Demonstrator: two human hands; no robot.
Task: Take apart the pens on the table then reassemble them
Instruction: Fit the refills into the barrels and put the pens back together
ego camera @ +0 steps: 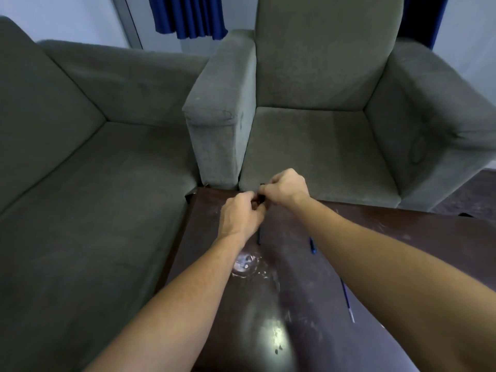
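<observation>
Hands meet at the surface's [295, 267] far edge: left hand [241, 216] and right hand [287, 187] both pinch a dark pen part [261, 199]. Blue pen piece [312, 245] and thin refill [347, 300] lie apart beside the right forearm.

Dark pen piece [261, 199] mostly buried between curled fingers of left hand [240, 217] and right hand [287, 187]; which part, cannot tell. Black barrel [259, 236]: upper end hidden under left hand. Blue pen [312, 246], thin refill [348, 303]: partly covered by right forearm. Surface [303, 285] cut by bottom edge.
</observation>
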